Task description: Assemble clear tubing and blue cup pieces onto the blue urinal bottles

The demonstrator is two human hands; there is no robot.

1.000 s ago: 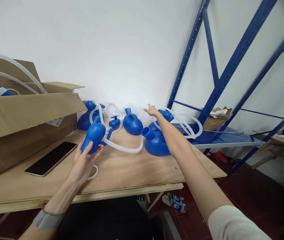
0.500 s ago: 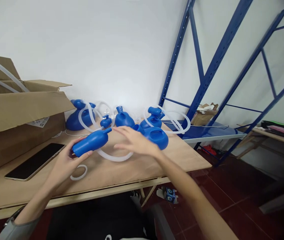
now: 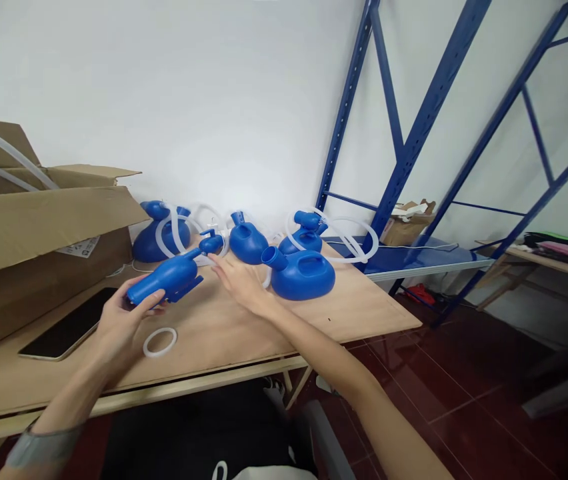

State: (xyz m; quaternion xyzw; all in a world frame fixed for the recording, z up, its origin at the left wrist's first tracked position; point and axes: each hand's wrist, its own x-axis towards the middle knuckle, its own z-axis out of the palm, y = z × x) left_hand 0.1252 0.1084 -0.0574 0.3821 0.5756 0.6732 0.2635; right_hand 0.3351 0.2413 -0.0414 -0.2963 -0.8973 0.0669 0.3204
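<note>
My left hand (image 3: 123, 312) is closed round the wide end of a blue plastic piece (image 3: 169, 277), shaped like a bottle with a narrow spout pointing up and right. A flat tab shows along its lower side. My right hand (image 3: 244, 285) is at a translucent white tube (image 3: 206, 261), fingers closed on it near the spout; the palm hides part of the tube. Just beyond the fingertips lies a small blue part with a lever (image 3: 211, 242). A blue jug with a side handle (image 3: 304, 276) stands right of my right hand. A white ring (image 3: 160, 342) lies near the table's front edge.
More blue jugs (image 3: 248, 243) with coiled tubes stand along the wall. An open cardboard box (image 3: 49, 217) and a dark phone (image 3: 67, 330) are at the left. Blue metal shelving (image 3: 414, 260) rises beyond the right end of the wooden table (image 3: 284, 340).
The blue piece has moved left and slightly down and turned, showing its tab. My right hand has moved left to the tube, whose front loop has shifted away from the table's middle.
</note>
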